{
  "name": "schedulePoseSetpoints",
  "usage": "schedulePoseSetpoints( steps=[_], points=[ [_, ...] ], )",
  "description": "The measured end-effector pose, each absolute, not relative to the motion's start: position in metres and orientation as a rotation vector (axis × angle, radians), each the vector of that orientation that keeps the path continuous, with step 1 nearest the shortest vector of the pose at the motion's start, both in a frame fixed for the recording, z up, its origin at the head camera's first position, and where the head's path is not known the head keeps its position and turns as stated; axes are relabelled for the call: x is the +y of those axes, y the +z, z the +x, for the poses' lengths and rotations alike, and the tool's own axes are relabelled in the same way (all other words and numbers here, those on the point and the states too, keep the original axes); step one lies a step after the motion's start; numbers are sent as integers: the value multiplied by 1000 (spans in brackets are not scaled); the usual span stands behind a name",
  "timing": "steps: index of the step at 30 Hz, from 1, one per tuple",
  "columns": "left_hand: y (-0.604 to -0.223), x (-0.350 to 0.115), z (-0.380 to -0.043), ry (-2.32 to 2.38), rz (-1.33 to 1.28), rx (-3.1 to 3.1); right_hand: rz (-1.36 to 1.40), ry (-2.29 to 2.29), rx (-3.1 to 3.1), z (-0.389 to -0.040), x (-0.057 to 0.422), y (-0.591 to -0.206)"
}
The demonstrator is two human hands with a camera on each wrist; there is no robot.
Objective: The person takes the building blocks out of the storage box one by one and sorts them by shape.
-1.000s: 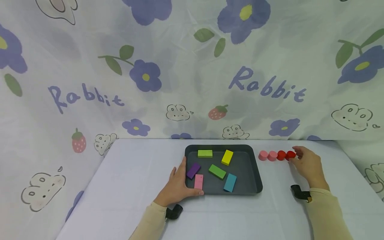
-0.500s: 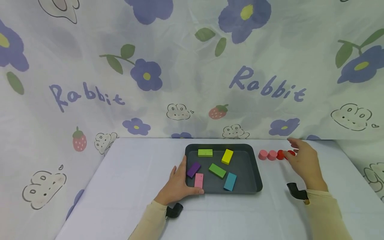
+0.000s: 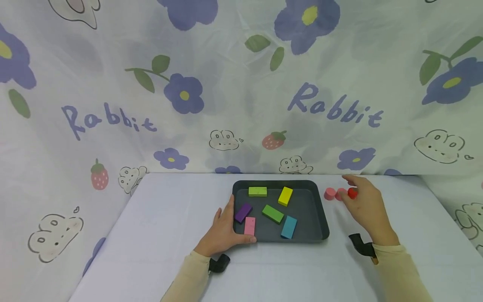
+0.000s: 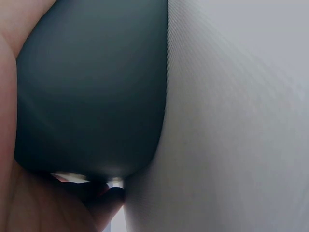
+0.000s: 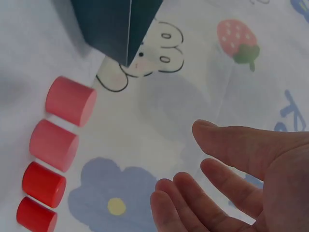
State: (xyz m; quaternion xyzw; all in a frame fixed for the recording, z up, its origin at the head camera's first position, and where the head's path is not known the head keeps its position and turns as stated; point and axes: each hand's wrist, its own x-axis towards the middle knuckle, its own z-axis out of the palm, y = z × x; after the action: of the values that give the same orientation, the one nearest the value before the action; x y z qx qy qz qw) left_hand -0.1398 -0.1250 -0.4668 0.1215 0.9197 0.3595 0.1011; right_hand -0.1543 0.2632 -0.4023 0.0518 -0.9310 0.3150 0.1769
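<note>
My left hand (image 3: 222, 233) grips the near left corner of a dark grey tray (image 3: 307, 218), thumb along the front rim and fingers along the left side. The tray fills much of the left wrist view. My right hand (image 3: 367, 209) is right of the tray, fingers apart and holding nothing, over a row of short cylinders. Two are pink (image 5: 71, 101) and two red (image 5: 43, 184), as the right wrist view shows. From the head camera, this hand hides the far right red one and overlaps a pink one.
Inside the tray lie rectangular blocks: light green (image 3: 258, 192), yellow (image 3: 285, 196), purple (image 3: 243, 212), green (image 3: 273, 214), pink (image 3: 250, 226) and blue (image 3: 289, 227). A patterned curtain (image 3: 241, 105) hangs behind the white table (image 3: 166, 218).
My right hand has moved left along the row, away from the far right red cylinder toward the pink ones. The left hand, tray and blocks have stayed put.
</note>
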Motion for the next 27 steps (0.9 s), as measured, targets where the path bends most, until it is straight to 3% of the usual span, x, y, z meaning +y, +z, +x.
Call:
schedulePoseSetpoints(
  steps=[27],
  points=[
    [-467, -125, -140, 1089, 379, 2723, 275, 1002, -2762, -133, 194, -418]
  ],
)
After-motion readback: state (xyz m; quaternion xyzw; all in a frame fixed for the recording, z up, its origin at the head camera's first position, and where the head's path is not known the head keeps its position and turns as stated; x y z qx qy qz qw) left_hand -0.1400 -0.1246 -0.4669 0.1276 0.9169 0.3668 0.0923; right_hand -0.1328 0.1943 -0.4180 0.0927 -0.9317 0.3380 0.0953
